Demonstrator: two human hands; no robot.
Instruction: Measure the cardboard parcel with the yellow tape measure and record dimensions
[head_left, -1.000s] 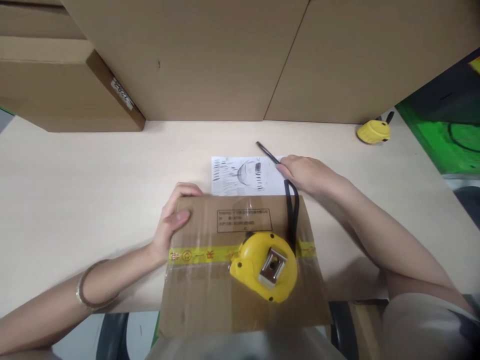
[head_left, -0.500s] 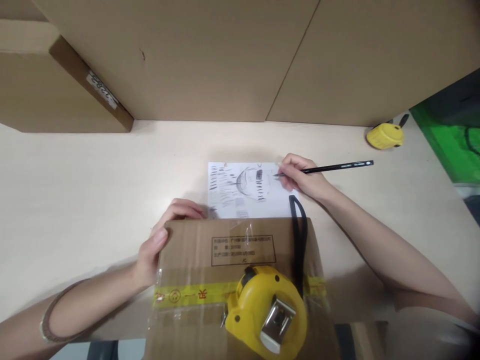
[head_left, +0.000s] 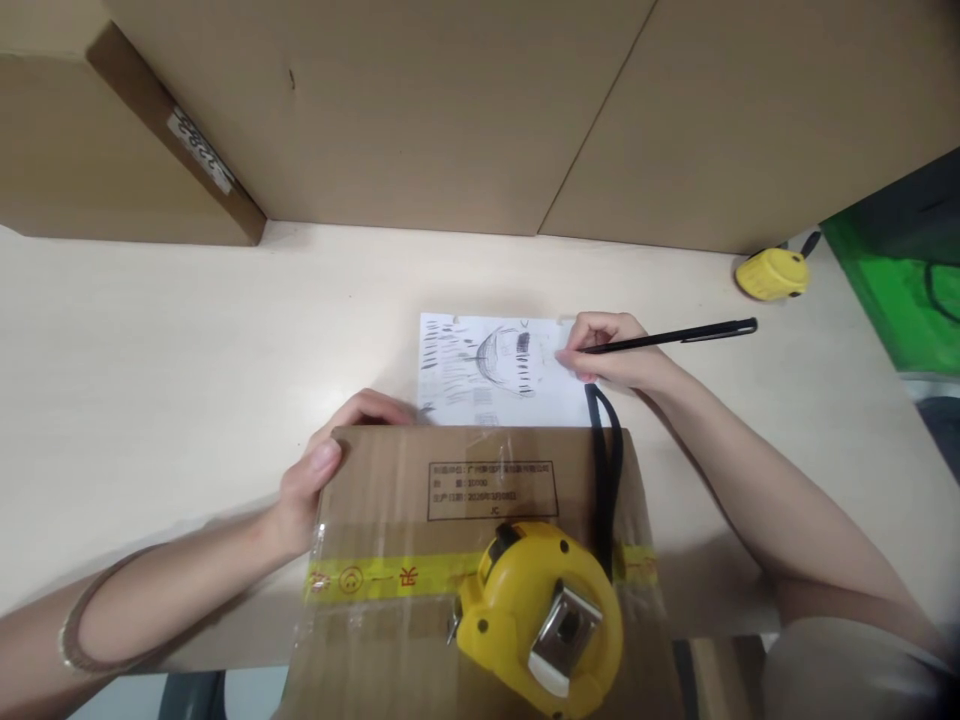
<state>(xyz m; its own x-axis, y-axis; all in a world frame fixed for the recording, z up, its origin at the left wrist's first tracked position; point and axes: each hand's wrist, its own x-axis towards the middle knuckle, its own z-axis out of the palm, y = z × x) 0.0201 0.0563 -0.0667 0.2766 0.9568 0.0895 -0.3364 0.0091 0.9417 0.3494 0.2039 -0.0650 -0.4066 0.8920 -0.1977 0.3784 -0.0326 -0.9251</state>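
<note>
My right hand (head_left: 615, 350) pinches a slim black pencil (head_left: 690, 333) over the right side of a white sheet of paper (head_left: 551, 395). Dark pencil strokes, a shaded curved shape and a small dark block cover the sheet's left and middle. The sheet's near edge is hidden behind a taped cardboard box (head_left: 382, 500). My left hand (head_left: 315, 475) grips that box at its upper left corner, thumb on the near face and fingers bent round behind. A yellow tape measure (head_left: 517, 620) with a metal clip and black wrist strap (head_left: 606, 480) lies against the box.
Large cardboard panels (head_left: 390, 120) stand along the back of the pale table (head_left: 150, 380). At the back left is a cardboard box (head_left: 90, 150) with a white label. A second yellow tape measure (head_left: 772, 274) sits at the far right, near a green surface (head_left: 877, 290).
The pencil has turned in my right hand, and its tip, visible before, is now hidden by my fingers. The view has shifted slightly. My left hand stays on the box corner.
</note>
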